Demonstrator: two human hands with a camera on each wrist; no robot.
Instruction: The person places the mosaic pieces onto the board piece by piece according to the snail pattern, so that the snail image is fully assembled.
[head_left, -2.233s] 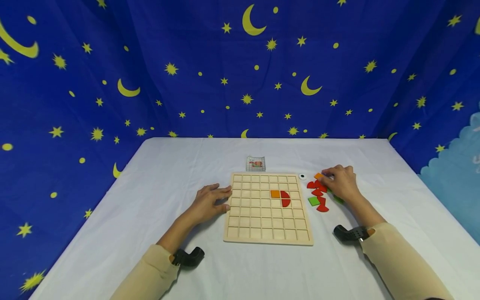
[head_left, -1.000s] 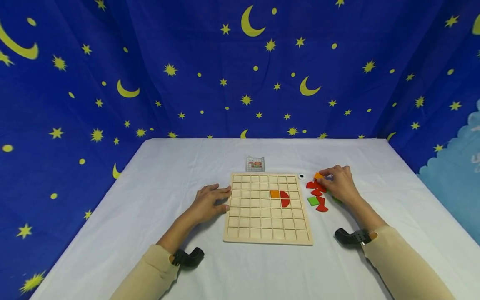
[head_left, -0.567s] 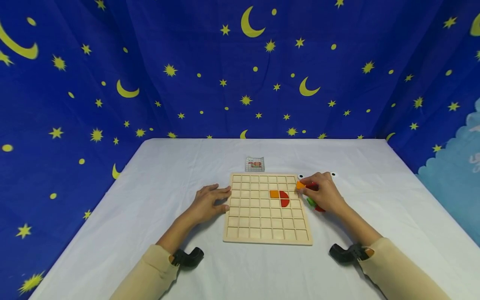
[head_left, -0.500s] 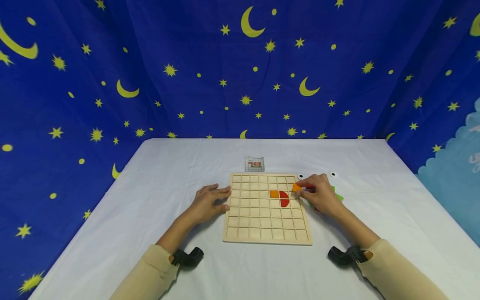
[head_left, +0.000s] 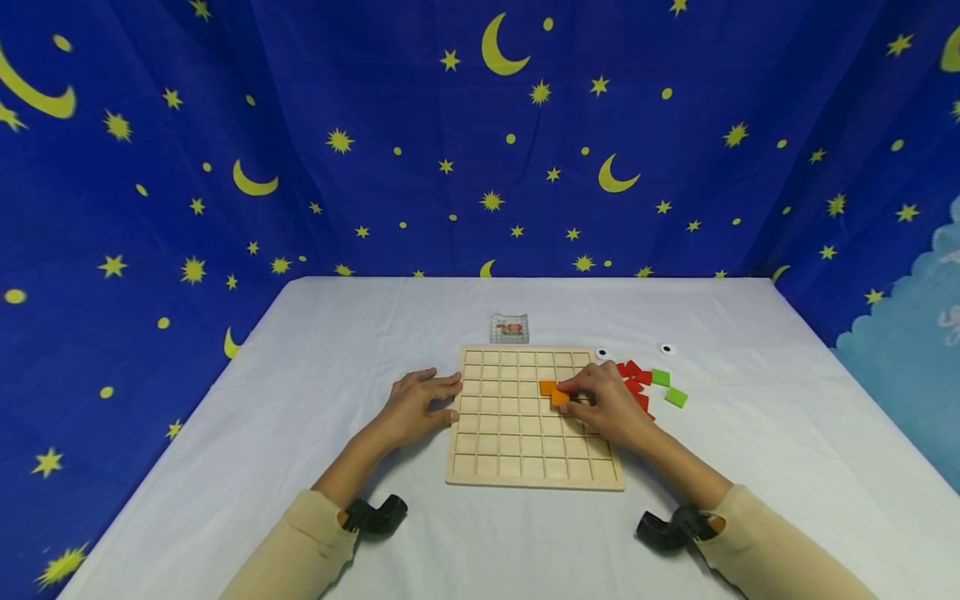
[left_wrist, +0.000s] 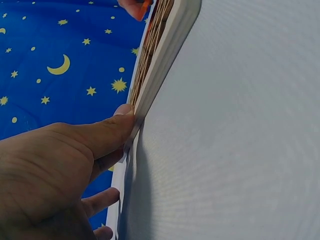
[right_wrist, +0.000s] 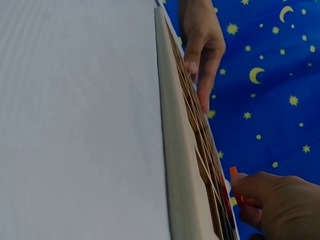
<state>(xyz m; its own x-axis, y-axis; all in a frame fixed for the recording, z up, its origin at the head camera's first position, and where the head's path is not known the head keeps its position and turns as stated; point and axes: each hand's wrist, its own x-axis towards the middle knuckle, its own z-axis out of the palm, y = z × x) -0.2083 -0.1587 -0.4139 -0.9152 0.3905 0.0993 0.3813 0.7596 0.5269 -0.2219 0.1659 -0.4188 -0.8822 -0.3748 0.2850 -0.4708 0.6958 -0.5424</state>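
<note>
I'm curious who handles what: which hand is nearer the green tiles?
The right. The right hand is over the right edge of the board, left of the green tiles, with red pieces between. The left hand is farther, at the board's left edge.

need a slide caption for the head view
The right hand holds an orange tile over the wooden board, the left hand touching its edge.

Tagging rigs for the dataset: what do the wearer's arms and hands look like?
Left hand and right hand: no gloves. Plain beige sleeves stop short of the wrists. By each cuff sits a black, elbow-shaped wrist device; no cables or markings visible.
</note>
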